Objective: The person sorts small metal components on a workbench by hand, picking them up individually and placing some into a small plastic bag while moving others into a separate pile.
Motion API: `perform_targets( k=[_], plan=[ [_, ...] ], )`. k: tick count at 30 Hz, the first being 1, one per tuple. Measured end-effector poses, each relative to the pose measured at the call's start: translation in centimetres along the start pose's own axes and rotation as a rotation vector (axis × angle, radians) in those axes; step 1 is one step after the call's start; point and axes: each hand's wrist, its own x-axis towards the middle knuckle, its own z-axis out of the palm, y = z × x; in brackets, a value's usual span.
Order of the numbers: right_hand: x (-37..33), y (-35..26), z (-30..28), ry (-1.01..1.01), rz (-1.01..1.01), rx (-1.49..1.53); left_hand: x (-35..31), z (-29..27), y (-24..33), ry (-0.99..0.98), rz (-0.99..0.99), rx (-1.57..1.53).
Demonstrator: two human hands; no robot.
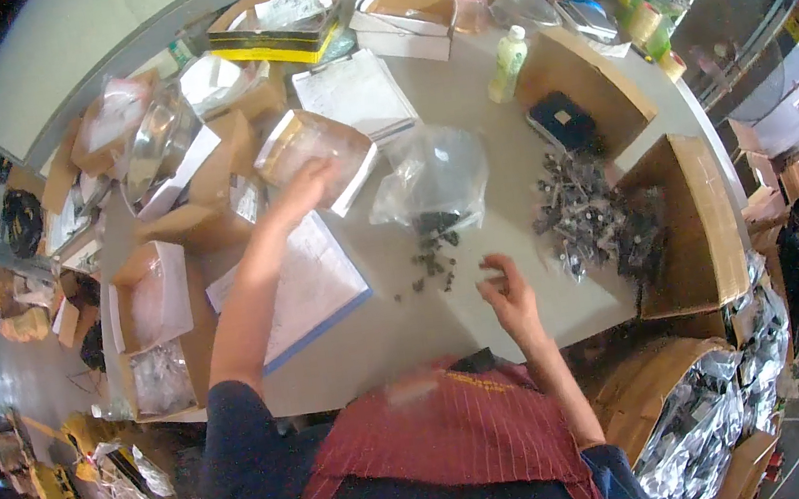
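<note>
My left hand [315, 182] reaches into a small box [351, 133] with white flaps, over the clear plastic inside. Its fingertips are blurred, so their grip is unclear. Over the near middle of the table hovers my right hand [512, 300], thumb and fingers apart, with nothing visible between them. Left of it lie small black parts [434, 267], loose on the tabletop. A clear plastic bag [439, 168] rests just behind them, with more dark parts at its mouth. To the right spreads a heap of black parts [581, 210], some seemingly in small clear bags.
Paper sheets on a blue-edged board [309, 287] lie beneath my left forearm. A paper stack [354, 94] sits farther back, and a bottle [507, 64] stands at the back right. Cardboard pieces [689, 221] wall the right side. Open boxes [149, 298] line the left.
</note>
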Motion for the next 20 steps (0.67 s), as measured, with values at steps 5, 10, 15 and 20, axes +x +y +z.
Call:
perform_targets(
  k=[5,10,15,20],
  plan=[
    [3.3,-9.8,2.1,-0.081,-0.508,-0.163,-9.8,4.9,5.8,-0.613,0.068,-0.140],
    [3.7,-8.4,3.3,-0.287,-0.231,-0.039,-12.7,7.9,4.6,-0.647,0.018,-0.311],
    [0.9,-6.2,4.0,-0.414,0.092,0.175,-15.7,12.3,0.7,-0.031,0.077,-0.307],
    [-0.7,-2.6,4.0,-0.585,0.252,0.352,-18.2,14.3,-0.1,-0.052,-0.021,-0.171]
  ],
)
